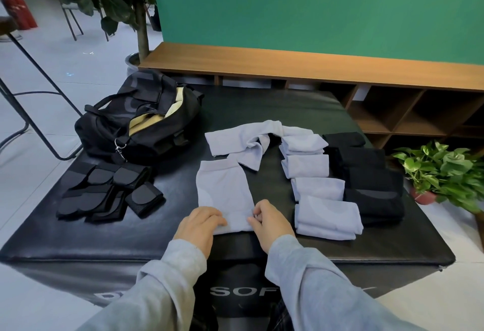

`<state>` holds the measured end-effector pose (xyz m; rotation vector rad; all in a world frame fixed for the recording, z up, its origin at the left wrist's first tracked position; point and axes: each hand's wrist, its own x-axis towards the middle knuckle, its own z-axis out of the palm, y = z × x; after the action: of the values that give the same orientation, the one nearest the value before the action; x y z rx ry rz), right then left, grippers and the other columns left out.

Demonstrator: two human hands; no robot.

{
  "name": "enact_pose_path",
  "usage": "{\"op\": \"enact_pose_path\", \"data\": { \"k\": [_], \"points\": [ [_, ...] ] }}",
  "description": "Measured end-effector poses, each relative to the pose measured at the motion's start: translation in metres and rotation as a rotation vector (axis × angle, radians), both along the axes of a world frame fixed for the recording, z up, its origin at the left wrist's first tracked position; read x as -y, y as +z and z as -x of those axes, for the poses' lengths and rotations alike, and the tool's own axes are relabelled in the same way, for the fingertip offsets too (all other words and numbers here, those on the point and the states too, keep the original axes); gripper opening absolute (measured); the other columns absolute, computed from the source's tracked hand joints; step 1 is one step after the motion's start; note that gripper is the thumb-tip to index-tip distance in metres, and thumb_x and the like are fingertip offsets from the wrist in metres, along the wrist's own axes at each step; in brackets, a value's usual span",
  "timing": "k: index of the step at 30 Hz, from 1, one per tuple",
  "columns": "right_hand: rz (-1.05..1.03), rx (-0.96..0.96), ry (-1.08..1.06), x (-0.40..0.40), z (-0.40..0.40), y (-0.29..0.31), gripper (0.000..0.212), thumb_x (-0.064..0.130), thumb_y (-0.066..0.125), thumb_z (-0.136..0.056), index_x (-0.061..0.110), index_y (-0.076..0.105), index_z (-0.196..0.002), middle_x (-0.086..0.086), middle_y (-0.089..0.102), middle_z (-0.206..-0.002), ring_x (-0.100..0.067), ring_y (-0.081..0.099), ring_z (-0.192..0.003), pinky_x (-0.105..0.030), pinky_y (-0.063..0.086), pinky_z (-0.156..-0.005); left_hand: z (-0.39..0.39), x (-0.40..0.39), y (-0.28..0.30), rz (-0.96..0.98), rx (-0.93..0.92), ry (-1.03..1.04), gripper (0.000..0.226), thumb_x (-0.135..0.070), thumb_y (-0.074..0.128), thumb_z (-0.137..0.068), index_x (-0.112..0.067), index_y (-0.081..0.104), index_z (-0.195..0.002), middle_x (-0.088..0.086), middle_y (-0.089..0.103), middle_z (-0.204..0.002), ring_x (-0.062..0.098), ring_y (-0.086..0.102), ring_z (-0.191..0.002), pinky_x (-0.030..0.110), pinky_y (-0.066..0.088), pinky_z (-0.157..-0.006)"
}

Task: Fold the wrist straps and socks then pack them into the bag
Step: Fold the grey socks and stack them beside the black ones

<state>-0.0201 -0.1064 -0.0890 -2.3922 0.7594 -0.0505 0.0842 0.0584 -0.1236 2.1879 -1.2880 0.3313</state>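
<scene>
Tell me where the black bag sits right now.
In the head view, the black bag lies unzipped at the far left of the black mat, just behind the wrist straps and left of the unfolded light socks.

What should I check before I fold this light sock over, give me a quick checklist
1. Sock lies flat: ok. The light sock is spread out smoothly on the black mat.
2. Near end held: ok. The left hand presses on the near edge and the right hand pinches the near right corner.
3. Room to fold away from you: not ok. The loose light socks overlap the sock's far end.
4. Folded stacks out of the way: ok. The folded light socks and folded black socks sit apart to the right.
5. Bag ready: ok. The black bag is unzipped.
6. Space inside bag: cannot tell.
</scene>
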Motion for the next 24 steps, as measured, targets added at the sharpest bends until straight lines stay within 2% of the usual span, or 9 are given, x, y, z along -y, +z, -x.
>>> {"op": "enact_pose_path", "data": {
  "k": [2, 4, 6, 8, 11, 14, 20, 24],
  "points": [
    [0.018, 0.001, 0.012, 0.000, 0.001, -0.001, 0.006, 0.024, 0.047, -0.097, 0.020, 0.042, -0.095, 0.006, 0.045, -0.099, -0.015, 0.048, -0.083, -0.028, 0.040, -0.070, 0.002, -0.001, 0.002, -0.008, 0.015, -0.022, 0.032, -0.016, 0.036, -0.069, -0.029, 0.058, -0.089, -0.012, 0.061, -0.094, 0.012, 0.048, -0.100, 0.029, 0.053, -0.066],
    [0.074, -0.015, 0.059, -0.001, 0.002, -0.001, 0.008, 0.023, 0.042, -0.099, 0.019, 0.046, -0.105, 0.004, 0.042, -0.109, -0.017, 0.049, -0.086, -0.029, 0.041, -0.070, 0.004, -0.003, 0.003, -0.043, -0.018, -0.015, 0.022, -0.032, 0.044, -0.073, -0.034, 0.054, -0.093, -0.015, 0.064, -0.092, 0.010, 0.046, -0.108, 0.029, 0.048, -0.072],
    [0.119, -0.004, 0.118, -0.002, 0.002, -0.003, 0.018, 0.022, 0.039, -0.100, 0.019, 0.049, -0.115, 0.004, 0.041, -0.119, -0.016, 0.050, -0.095, -0.028, 0.043, -0.073, 0.003, -0.005, 0.001, -0.086, -0.044, 0.008, 0.027, -0.045, 0.046, -0.071, -0.037, 0.049, -0.096, -0.017, 0.062, -0.096, 0.010, 0.044, -0.112, 0.031, 0.042, -0.075],
    [0.144, 0.024, 0.176, -0.002, 0.004, -0.004, 0.023, 0.024, 0.040, -0.099, 0.020, 0.051, -0.119, 0.008, 0.041, -0.125, -0.013, 0.047, -0.104, -0.030, 0.044, -0.081, 0.001, -0.005, -0.001, -0.108, -0.066, 0.034, 0.031, -0.049, 0.046, -0.069, -0.037, 0.048, -0.097, -0.017, 0.061, -0.097, 0.009, 0.044, -0.110, 0.031, 0.043, -0.073],
    [0.160, 0.039, 0.246, -0.002, 0.008, -0.007, 0.032, 0.038, 0.048, -0.095, 0.022, 0.050, -0.123, 0.013, 0.039, -0.131, -0.011, 0.042, -0.115, -0.027, 0.041, -0.092, -0.001, -0.003, -0.003, -0.094, -0.123, 0.068, 0.030, -0.047, 0.045, -0.069, -0.038, 0.048, -0.097, -0.016, 0.063, -0.095, 0.005, 0.044, -0.102, 0.034, 0.049, -0.068],
    [0.158, 0.020, 0.283, 0.001, 0.010, -0.008, 0.043, 0.041, 0.055, -0.089, 0.024, 0.047, -0.128, 0.017, 0.032, -0.140, -0.009, 0.039, -0.121, -0.024, 0.037, -0.098, -0.003, -0.004, -0.003, -0.065, -0.183, 0.096, 0.030, -0.045, 0.046, -0.069, -0.039, 0.049, -0.098, -0.017, 0.064, -0.095, 0.002, 0.044, -0.099, 0.031, 0.044, -0.070],
    [0.162, 0.031, 0.269, 0.000, 0.008, -0.004, 0.044, 0.012, 0.045, -0.087, 0.020, 0.047, -0.130, 0.018, 0.029, -0.143, -0.007, 0.038, -0.124, -0.022, 0.037, -0.098, 0.000, -0.005, -0.004, -0.042, -0.187, 0.109, 0.035, -0.036, 0.042, -0.066, -0.039, 0.050, -0.100, -0.019, 0.062, -0.098, 0.000, 0.044, -0.099, 0.030, 0.037, -0.073],
    [0.189, 0.006, 0.273, 0.000, 0.006, -0.004, 0.048, 0.002, 0.039, -0.085, 0.018, 0.046, -0.130, 0.014, 0.032, -0.140, -0.009, 0.038, -0.121, -0.025, 0.039, -0.094, -0.002, -0.007, -0.008, 0.017, -0.185, 0.102, 0.044, -0.018, 0.039, -0.065, -0.035, 0.056, -0.102, -0.014, 0.061, -0.099, 0.006, 0.050, -0.097, 0.029, 0.037, -0.076]
  ]
}}
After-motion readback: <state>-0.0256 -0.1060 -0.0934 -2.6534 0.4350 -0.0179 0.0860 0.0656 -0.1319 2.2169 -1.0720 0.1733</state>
